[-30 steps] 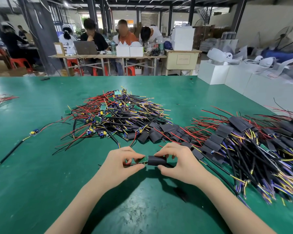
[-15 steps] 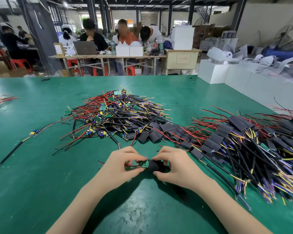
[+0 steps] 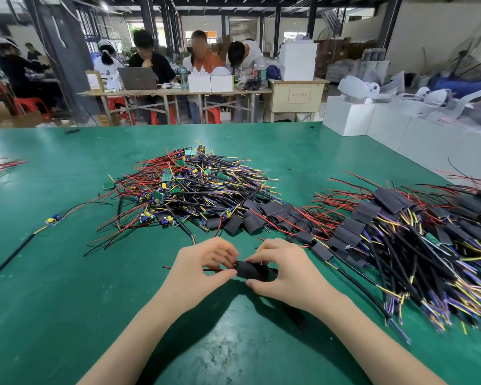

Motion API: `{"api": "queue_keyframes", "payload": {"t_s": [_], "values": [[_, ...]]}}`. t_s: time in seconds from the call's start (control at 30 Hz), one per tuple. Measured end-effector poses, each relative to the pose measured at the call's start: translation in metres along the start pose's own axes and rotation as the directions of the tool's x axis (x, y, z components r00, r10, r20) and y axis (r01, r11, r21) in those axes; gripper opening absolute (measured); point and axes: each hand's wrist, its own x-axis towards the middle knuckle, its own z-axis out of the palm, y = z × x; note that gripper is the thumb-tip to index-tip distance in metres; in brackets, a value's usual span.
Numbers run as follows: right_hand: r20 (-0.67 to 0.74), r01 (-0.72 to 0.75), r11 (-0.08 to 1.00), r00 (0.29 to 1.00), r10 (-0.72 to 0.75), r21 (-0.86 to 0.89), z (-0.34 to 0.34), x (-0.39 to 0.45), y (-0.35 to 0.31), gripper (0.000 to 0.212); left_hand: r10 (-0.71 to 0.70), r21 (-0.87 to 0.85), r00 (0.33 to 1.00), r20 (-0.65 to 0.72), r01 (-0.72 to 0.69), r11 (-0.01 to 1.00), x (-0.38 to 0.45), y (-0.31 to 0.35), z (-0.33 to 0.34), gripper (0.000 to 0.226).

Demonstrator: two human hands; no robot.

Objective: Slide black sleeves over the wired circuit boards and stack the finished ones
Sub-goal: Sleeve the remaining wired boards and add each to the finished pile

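Presently, your left hand [image 3: 203,266] and right hand [image 3: 282,269] meet low over the green counter [image 3: 67,287], with the black sleeve [image 3: 252,270] held between them. Your right fingers curl around the sleeve's right end, thumb beneath it. Your left thumb and fingertips pinch at its left mouth, where red wires [image 3: 211,270] emerge toward the left. The board inside is not visible. Beyond your hands lies the pile of bare boards [image 3: 184,187]; loose sleeves [image 3: 250,218] sit just ahead, and the finished stack [image 3: 400,234] spreads to your right.
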Motion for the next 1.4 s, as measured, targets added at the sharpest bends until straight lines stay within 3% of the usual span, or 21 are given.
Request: {"api": "queue_keyframes", "payload": {"t_s": [0.27,0.4,0.53,0.6,0.67,0.77,0.83,0.9,0.93,1.0,1.07,1.1,1.17,1.3,1.4], "values": [[0.011,0.008,0.999,1.0,-0.008,0.05,-0.006,-0.001,-0.002,0.026,-0.01,-0.071,0.999,-0.03,0.008,0.997,-0.001,0.002,0.002,0.03],[0.041,0.01,0.996,0.999,-0.006,-0.093,-0.017,-0.001,0.0,0.025,0.09,0.031,0.996,-0.01,-0.09,0.995,0.0,0.005,0.001,0.033],[-0.037,-0.105,0.968,0.994,0.099,-0.227,-0.044,-0.003,0.015,0.02,0.062,0.048,0.986,-0.156,-0.055,0.997,0.003,0.003,-0.009,0.032],[-0.145,-0.255,0.91,0.965,0.219,-0.327,-0.056,-0.007,0.027,0.019,0.021,0.04,0.975,-0.219,-0.012,0.999,0.004,0.0,-0.014,0.03],[-0.215,-0.421,0.765,0.907,0.362,-0.488,-0.064,-0.011,0.041,0.022,-0.004,0.043,0.963,-0.268,0.016,0.999,0.005,-0.002,-0.017,0.029],[-0.237,-0.505,0.606,0.851,0.469,-0.614,-0.064,-0.014,0.052,0.029,-0.038,0.095,0.944,-0.328,0.073,0.993,0.007,-0.006,-0.018,0.025],[-0.25,-0.484,0.651,0.871,0.423,-0.585,-0.061,-0.013,0.053,0.034,-0.062,0.148,0.93,-0.362,0.124,0.981,0.008,-0.011,-0.019,0.021],[-0.227,-0.407,0.819,0.912,0.341,-0.405,-0.061,-0.012,0.047,0.03,-0.085,0.229,0.93,-0.357,0.176,0.957,0.007,-0.018,-0.02,0.021],[-0.145,-0.353,0.9,0.934,0.326,-0.254,-0.062,-0.011,0.042,0.029,-0.103,0.276,0.936,-0.337,0.203,0.94,0.007,-0.022,-0.02,0.022],[0.193,-0.278,0.959,0.94,0.282,-0.048,-0.061,-0.013,0.032,0.036,-0.146,0.354,0.945,-0.293,0.249,0.901,0.007,-0.027,-0.02,0.024],[0.495,-0.252,0.967,0.836,0.238,-0.039,-0.056,-0.017,0.023,0.044,-0.158,0.394,0.948,-0.276,0.261,0.881,0.008,-0.03,-0.02,0.016],[0.554,-0.228,0.971,0.8,0.23,-0.073,-0.052,-0.019,0.021,0.047,-0.158,0.403,0.948,-0.276,0.263,0.877,0.008,-0.031,-0.02,0.012],[0.545,-0.184,0.976,0.81,0.217,-0.114,-0.048,-0.019,0.02,0.046,-0.163,0.417,0.948,-0.273,0.27,0.868,0.01,-0.031,-0.022,0.011],[0.53,-0.195,0.981,0.832,0.165,0.001,-0.043,-0.014,0.018,0.023,-0.229,0.484,0.949,-0.216,0.308,0.819,0.012,-0.029,-0.031,0.011],[0.375,-0.134,0.988,0.914,0.153,-0.077,-0.038,-0.01,0.016,0.014,-0.324,0.549,0.922,-0.213,0.387,0.741,0.009,-0.03,-0.046,0.013]]}}
